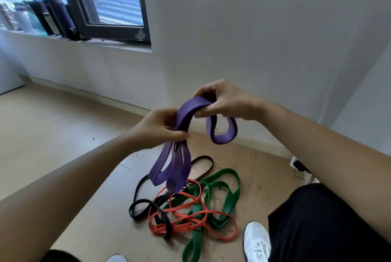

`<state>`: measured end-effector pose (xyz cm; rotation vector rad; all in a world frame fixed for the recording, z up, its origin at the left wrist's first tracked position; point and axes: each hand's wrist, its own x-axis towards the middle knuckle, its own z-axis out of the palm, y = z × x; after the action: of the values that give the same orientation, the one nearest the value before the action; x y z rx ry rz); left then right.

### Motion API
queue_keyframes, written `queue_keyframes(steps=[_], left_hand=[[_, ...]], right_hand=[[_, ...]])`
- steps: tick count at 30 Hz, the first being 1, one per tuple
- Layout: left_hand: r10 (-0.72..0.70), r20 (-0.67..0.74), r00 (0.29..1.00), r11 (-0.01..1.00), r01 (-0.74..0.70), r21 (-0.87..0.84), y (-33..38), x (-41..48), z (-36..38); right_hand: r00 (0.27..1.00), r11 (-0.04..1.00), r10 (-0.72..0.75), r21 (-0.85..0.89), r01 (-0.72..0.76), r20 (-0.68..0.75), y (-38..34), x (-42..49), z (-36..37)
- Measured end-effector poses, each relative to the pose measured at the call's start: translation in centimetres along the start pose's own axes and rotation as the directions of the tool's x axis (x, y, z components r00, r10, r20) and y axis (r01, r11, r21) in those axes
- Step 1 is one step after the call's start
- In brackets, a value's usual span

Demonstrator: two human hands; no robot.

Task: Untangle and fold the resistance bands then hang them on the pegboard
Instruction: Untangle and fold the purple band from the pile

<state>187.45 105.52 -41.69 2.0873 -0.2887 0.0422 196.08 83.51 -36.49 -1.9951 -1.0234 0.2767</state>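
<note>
The purple band (185, 113) is held up in the air by both hands, well above the wooden floor (63, 134). A bunch of folded strands is pinched by the left hand (160, 129), thumb clamped over fingers, and a few long loops are left dangling below it. The other end is gripped by the right hand (224, 100), fingers curled round it, with one small loop hanging just under that hand. A short arch of band is stretched between the two.

Down on the floor, right beneath, the rest of the lot is piled up. A green band (230, 194), a red band (190, 215) and a black band (143, 204) are all knotted through each other. The top of that pile is partly hidden by the dangling purple loops. Whether the pile is touched by them can't really be told from this angle.

A white shoe (257, 240) is planted just right of the tangle, near the green loops, and a black trouser leg (317, 219) is seen above it. The toe of another shoe (117, 258) is cut off at the bottom edge.

Behind it all, a plain wall (254, 39) with a baseboard (254, 141). A dark-framed window (118, 7) is set upper left, with some blurry bottles (21, 18) lined up by the sill.
</note>
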Motion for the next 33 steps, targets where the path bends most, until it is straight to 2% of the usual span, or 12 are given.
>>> queue_keyframes(steps=[4, 7, 9, 13, 15, 17, 20, 23, 26, 33], left_hand=[[-0.005, -0.032, 0.999, 1.0, 0.004, -0.021, -0.7, 0.1, 0.9], [-0.002, -0.026, 1.0, 0.998, 0.0, -0.067, -0.3, 0.5, 1.0], [-0.006, -0.029, 1.0, 0.995, 0.003, -0.104, -0.2, 0.6, 0.8], [-0.006, -0.019, 1.0, 0.98, 0.002, -0.2, 0.1, 0.7, 0.8], [-0.005, 0.023, 1.0, 0.975, 0.01, -0.221, 0.6, 0.8, 1.1], [-0.007, 0.063, 0.998, 0.974, 0.021, -0.225, 1.0, 0.9, 1.5], [-0.026, 0.061, 0.998, 0.985, 0.036, -0.17, 1.0, 0.8, 1.4], [-0.016, 0.006, 1.0, 1.0, 0.016, 0.013, 0.8, 0.7, 0.8], [-0.037, -0.004, 0.999, 0.993, 0.037, 0.111, 0.7, 0.3, -0.2], [-0.105, 0.066, 0.992, 0.991, 0.099, 0.085, 0.9, 0.0, -1.7]], right_hand=[[0.995, 0.985, -0.015, 0.172, 0.032, -0.103, 0.7, -0.5, -1.7], [0.991, 0.979, 0.013, 0.202, 0.015, -0.136, 1.6, -0.8, -2.5], [0.995, 0.987, 0.062, 0.152, -0.049, -0.077, 2.5, -1.2, -3.1], [0.971, 0.98, 0.193, 0.014, -0.197, 0.142, 4.2, -1.9, -2.8], [0.958, 0.98, 0.193, -0.002, -0.197, 0.211, 4.0, -1.9, -1.6], [0.968, 0.985, 0.15, 0.05, -0.163, 0.202, 3.2, -1.6, -0.5], [0.984, 0.994, 0.102, 0.02, -0.106, 0.145, 2.3, -1.1, 0.3], [0.985, 0.993, 0.094, -0.085, -0.082, 0.148, 2.3, -1.0, 0.5], [0.984, 0.987, 0.102, -0.14, -0.081, 0.146, 2.5, -1.0, 0.9], [0.985, 0.977, 0.092, -0.204, -0.061, 0.143, 2.1, -0.7, 1.5]])
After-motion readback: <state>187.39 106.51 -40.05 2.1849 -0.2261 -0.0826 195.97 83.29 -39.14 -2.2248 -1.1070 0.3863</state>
